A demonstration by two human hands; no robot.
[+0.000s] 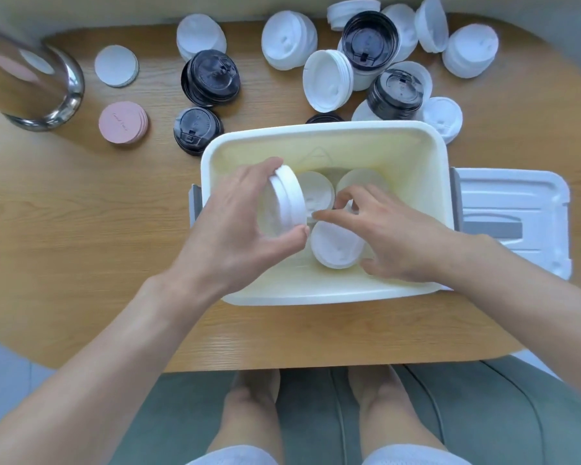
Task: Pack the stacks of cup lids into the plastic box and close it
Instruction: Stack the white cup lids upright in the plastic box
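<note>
At the far left of the wooden worktop (81, 229) stands a clear glass vessel with a metal base (44, 92), and just right of it lie a white stack of round coasters (116, 66) and a pink stack of coasters (123, 122). Next come two stacks of black cup lids (211, 78) (197, 129), with a white lid stack (200, 36) behind them. In the middle sits the open cream plastic box (329, 297), its rim near the worktop's front edge. The left hand (232, 226) reaches over the box's left wall, its fingers (265, 167) and thumb curled round a short stack of white lids (284, 204) held tilted on edge above the box's inside. On the box floor rest three more white lid stacks: two at the back (316, 191) (361, 179) and one nearer the front (336, 246). The right hand (396, 236) is down inside the box with its fingers bent loosely; the forefinger points left, and the thumb lies beside the front stack; whether it actually grips anything I cannot tell. Behind the box, a jumble of white and black lid stacks (383, 62) spreads toward the right. To the right of the box, the white box lid (514, 209) lies flat on the worktop, touching the box's side.
</note>
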